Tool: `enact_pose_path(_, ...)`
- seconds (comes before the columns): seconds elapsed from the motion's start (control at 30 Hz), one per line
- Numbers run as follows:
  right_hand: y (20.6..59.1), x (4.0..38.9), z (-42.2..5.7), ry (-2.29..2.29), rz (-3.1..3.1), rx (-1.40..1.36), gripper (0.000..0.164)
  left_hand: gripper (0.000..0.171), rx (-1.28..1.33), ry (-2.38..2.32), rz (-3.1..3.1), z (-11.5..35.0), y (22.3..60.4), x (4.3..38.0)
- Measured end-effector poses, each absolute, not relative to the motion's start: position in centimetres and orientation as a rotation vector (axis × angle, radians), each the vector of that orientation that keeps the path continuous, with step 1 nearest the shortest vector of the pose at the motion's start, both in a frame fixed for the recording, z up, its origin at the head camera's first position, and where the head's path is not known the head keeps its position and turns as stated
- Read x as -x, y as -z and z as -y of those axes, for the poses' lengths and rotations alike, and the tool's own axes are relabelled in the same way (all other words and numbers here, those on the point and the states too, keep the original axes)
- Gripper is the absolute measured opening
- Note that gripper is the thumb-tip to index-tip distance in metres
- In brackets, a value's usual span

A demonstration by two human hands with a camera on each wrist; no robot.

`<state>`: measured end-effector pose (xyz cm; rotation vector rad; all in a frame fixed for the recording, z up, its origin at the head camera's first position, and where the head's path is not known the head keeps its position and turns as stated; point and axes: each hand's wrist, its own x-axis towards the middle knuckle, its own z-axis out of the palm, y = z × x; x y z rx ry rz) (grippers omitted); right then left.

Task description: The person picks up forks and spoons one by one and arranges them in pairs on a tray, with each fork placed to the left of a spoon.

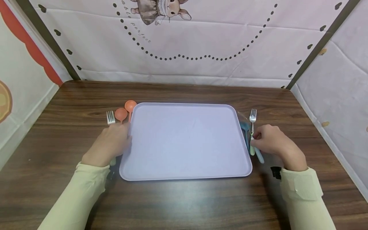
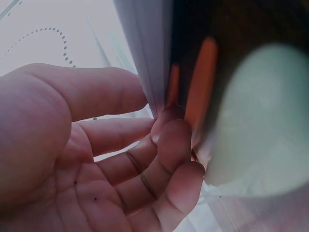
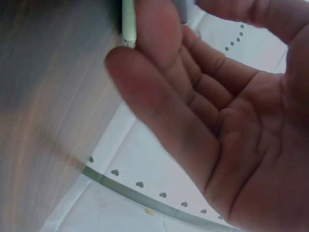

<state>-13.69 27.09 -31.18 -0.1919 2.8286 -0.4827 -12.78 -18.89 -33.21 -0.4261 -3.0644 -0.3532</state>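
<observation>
A pale lilac tray [image 1: 185, 140] lies on the table. My left hand [image 1: 107, 143] is at its left edge, thumb by the rim, fingertips touching an orange spoon handle [image 2: 202, 87]. Around that hand are two orange spoons [image 1: 121, 114] and a fork [image 1: 110, 117]; a pale green handle [image 2: 263, 125] looms close in the left wrist view. On the right, my right hand [image 1: 271, 139] bends over a fork [image 1: 253, 115], its fingertips near the pale green handle [image 3: 129, 21]. A dark blue spoon [image 1: 245, 126] lies against the tray, and a light blue handle [image 1: 259, 155] emerges below the hand.
The brown wooden table [image 1: 184, 204] extends around the tray. Behind it hangs a white printed cloth [image 1: 201, 41], with further cloth panels on both sides. A faint transparent edge shows by the tray's upper right corner, too unclear to identify.
</observation>
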Motion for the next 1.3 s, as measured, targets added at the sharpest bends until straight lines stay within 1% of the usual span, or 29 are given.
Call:
enact_pose_path(0.3,31.6,14.0,-25.8,0.473,-2.844,0.262,0.027,0.015,0.388,0.358,3.115,18.9,33.3,12.8)
enact_pose_path(0.53,32.0,14.1,-25.2,0.443,-2.864,0.332,0.031,0.015,0.359,0.373,3.141,18.9,33.1,12.6)
enact_pose_path(0.67,32.0,14.1,-25.0,0.449,-2.859,0.321,0.033,0.014,0.356,0.369,3.143,18.9,33.0,12.6)
enact_pose_path(1.0,32.1,14.2,-24.6,0.472,-2.864,0.353,0.032,0.010,0.352,0.377,3.130,18.8,32.9,12.5)
enact_pose_path(1.3,32.1,14.2,-24.3,0.497,-2.869,0.392,0.031,0.011,0.343,0.373,3.138,18.8,33.0,12.5)
